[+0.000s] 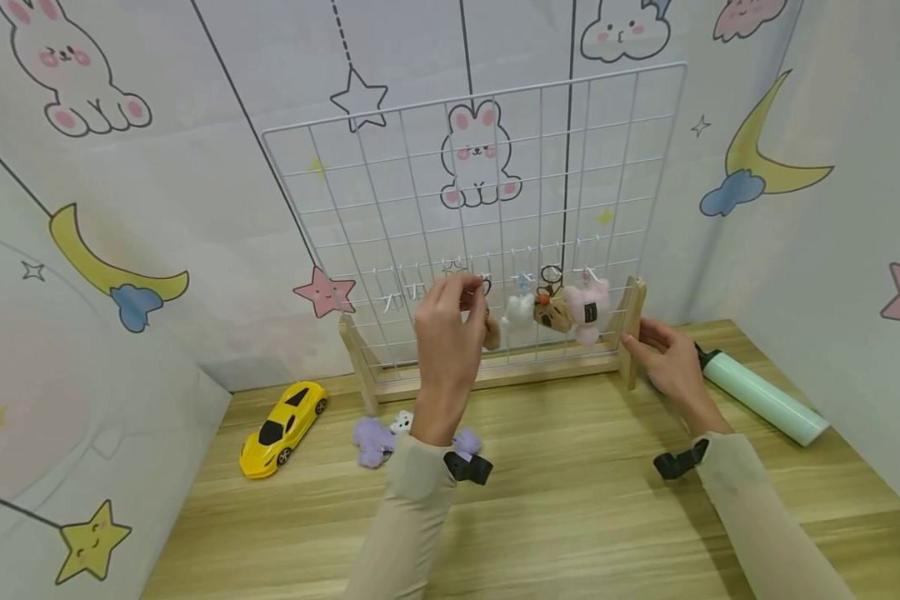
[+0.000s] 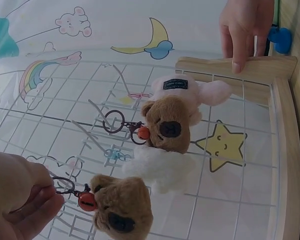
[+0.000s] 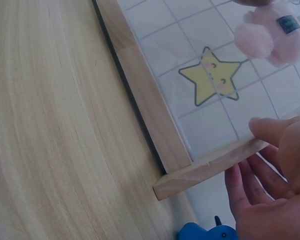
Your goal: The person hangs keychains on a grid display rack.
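My left hand is raised at the middle of a white wire grid rack. Its thumb and fingers pinch the dark ring of a brown plush keychain with an orange bell, close to the row of white hooks. Just right of it hang a white fluffy keychain, another brown plush keychain and a pink plush keychain. At the rack's right end, my right hand grips the wooden end post, thumb on the near side and fingers behind it.
A yellow toy car stands at the left. Purple plush pieces and a small white spotted one lie near my left forearm. At the right lies a mint-green cylinder. A blue object sits beyond the end post. Several hooks at the left hang bare.
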`<state>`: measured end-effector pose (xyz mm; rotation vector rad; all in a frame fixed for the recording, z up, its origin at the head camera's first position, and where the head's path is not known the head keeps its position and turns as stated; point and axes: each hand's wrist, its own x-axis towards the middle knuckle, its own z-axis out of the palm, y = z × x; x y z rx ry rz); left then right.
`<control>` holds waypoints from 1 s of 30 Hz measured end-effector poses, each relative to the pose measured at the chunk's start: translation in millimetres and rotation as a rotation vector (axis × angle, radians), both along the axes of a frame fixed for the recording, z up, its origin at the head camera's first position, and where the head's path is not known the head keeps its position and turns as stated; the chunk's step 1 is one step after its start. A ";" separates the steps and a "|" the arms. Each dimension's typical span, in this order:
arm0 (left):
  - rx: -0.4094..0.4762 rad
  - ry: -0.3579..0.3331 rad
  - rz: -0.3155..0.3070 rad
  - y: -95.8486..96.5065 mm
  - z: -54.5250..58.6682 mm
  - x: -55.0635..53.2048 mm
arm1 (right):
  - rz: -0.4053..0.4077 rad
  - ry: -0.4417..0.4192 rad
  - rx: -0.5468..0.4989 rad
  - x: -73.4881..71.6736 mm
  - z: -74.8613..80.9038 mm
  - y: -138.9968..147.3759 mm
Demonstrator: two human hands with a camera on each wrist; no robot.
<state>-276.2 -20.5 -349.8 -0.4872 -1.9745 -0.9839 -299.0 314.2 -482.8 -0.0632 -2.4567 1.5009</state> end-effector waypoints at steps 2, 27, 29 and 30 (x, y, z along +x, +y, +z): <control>-0.003 -0.002 0.009 0.5 -1.6 -0.9 | -0.001 -0.002 -0.002 0.1 -0.4 -0.1; -0.109 0.130 0.204 3.2 0.0 -10.7 | 0.004 -0.013 -0.030 -0.9 -1.5 0.3; -0.105 0.132 0.195 2.1 -0.8 -11.2 | 0.009 -0.010 -0.045 -0.8 -1.4 -0.2; -0.100 0.135 0.190 1.0 -1.5 -10.9 | 0.012 -0.009 -0.053 -0.7 -1.2 -0.6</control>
